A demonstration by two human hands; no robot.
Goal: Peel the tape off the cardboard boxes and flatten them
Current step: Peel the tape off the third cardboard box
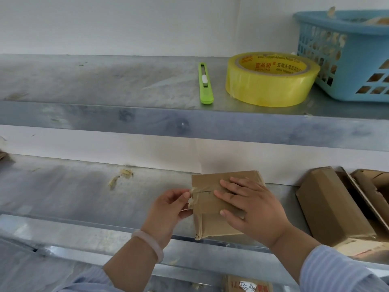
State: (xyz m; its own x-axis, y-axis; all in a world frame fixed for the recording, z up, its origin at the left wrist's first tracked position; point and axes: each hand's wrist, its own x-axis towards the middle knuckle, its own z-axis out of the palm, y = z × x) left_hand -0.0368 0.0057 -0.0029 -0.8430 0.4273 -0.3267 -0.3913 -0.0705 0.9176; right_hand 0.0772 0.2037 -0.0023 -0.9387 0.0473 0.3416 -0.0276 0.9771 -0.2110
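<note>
Risk: tape pinched by your left hand tears if jerked; box under your flat right hand slips left.

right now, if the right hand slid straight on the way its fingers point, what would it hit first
Most likely the peeled tape at the cardboard box's left edge, then the left hand pinching it; the right hand lies flat.

Left hand pinches a strip of tape at the box's left edge. Right hand lies flat on the box top, just right of the pinch. More boxes farther right; knife and roll on the shelf above.
</note>
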